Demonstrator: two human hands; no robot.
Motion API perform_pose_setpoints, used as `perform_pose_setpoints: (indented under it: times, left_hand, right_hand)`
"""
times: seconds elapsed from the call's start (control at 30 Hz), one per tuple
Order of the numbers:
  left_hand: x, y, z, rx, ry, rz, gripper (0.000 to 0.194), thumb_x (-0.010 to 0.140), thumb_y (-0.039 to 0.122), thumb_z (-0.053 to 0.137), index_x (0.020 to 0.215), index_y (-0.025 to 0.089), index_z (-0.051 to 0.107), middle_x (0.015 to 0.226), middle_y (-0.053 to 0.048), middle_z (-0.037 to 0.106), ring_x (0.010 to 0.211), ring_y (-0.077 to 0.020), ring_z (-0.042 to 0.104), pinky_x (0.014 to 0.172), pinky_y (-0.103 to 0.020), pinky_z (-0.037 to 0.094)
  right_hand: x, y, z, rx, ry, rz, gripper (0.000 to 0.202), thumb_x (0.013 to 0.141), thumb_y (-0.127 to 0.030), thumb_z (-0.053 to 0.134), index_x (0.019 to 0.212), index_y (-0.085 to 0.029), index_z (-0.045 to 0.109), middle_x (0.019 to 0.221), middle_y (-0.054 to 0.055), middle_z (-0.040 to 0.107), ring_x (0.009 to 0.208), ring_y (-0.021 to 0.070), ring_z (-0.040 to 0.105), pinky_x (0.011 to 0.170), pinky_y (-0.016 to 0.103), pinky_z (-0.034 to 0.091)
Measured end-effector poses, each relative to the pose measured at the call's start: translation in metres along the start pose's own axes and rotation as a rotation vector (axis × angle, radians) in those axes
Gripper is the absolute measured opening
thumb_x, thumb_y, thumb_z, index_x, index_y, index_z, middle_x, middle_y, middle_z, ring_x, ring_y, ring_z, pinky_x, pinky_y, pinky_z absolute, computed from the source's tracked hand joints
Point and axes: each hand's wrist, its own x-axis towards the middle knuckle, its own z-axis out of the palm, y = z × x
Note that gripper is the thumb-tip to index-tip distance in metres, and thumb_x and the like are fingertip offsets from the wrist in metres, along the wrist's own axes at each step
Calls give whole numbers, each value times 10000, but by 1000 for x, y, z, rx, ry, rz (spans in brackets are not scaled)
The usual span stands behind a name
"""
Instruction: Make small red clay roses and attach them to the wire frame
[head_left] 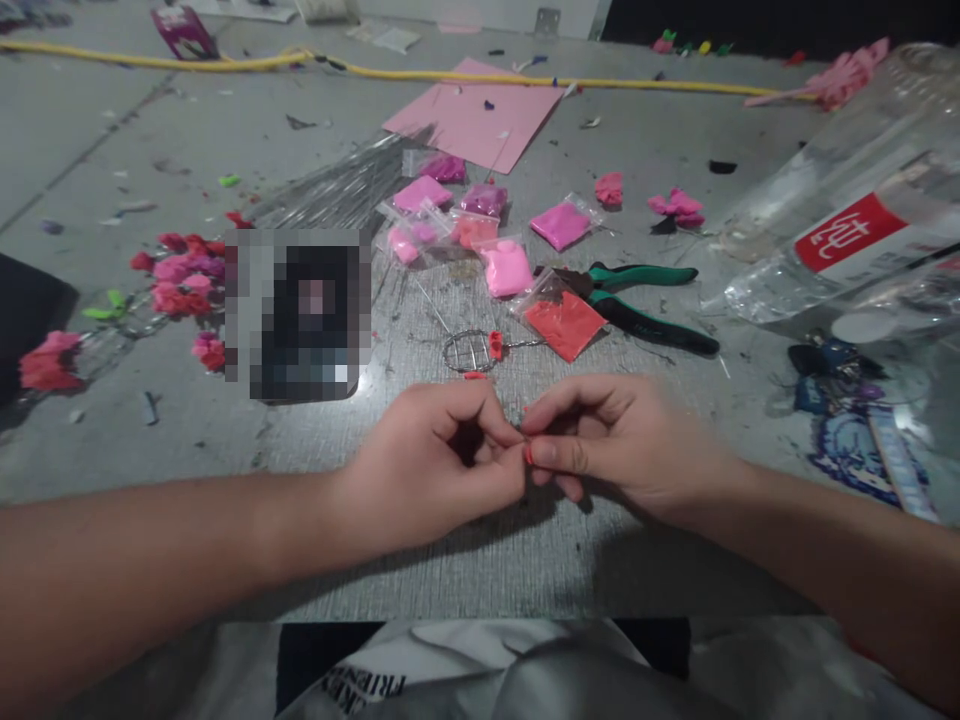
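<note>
A small piece of red clay (pixel 529 453) is pinched between the fingertips of my two hands, low in the middle of the view. My left hand (pixel 442 455) has its thumb and forefinger pressed together at the left side of the clay. From the right, my right hand (pixel 622 440) holds the same piece between thumb and fingers. Just beyond the hands lies a wire loop (pixel 466 351) with crossing wires, and a red clay bit (pixel 496 345) sits beside it. An opened-out bag of red clay (pixel 566 324) rests near green-handled pliers (pixel 645 310).
Several bags of pink clay (pixel 508 268) lie beyond the hands. A bundle of wires (pixel 337 185), clay flowers (pixel 184 272) and a pixelated dark device (pixel 311 320) are at left. Large clear bottles (pixel 847 230) lie at right. A yellow cable (pixel 420 73) crosses the back.
</note>
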Motion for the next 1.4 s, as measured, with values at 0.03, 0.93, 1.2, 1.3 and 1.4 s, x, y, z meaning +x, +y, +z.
perform_pose_setpoints:
  times: [0.03,0.93,1.2,1.3,1.4]
  left_hand:
    - [0,0,0,9,26,20,156,789,200,727,725,188,585,635,0,693,543,-106,596,491,-203,456]
    - [20,-19,-13,921,-147,487,240,985,133,520,1002,152,759,982,-83,662,890,-218,649,770,-339,545]
    - [23,-15,-5,962,-148,411,224,981,159,515,925,123,729,963,-104,643,854,-239,649,747,-372,537]
    - [27,-15,-5,927,-139,420,224,982,163,518,896,113,719,934,-104,623,822,-229,629,722,-359,521]
    - [30,-12,-9,786,-115,438,223,986,143,519,973,113,739,931,-98,624,835,-210,616,736,-340,505]
  right_hand:
    - [1,1,-2,52,-20,31,301,739,-335,929,908,-176,737,635,-18,713,484,75,610,425,153,462]
    - [21,10,-27,267,-436,-368,277,858,-450,828,871,-183,754,735,-5,637,667,109,566,601,232,407]
    - [22,10,-26,243,-425,-386,289,860,-463,822,849,-186,741,708,-13,622,653,107,548,601,230,399]
    - [21,8,-26,223,-409,-399,324,869,-499,801,838,-185,727,705,-19,600,641,103,538,595,231,391]
    - [20,5,-27,227,-413,-439,375,951,-539,687,840,-183,718,707,-21,570,612,99,533,570,231,391]
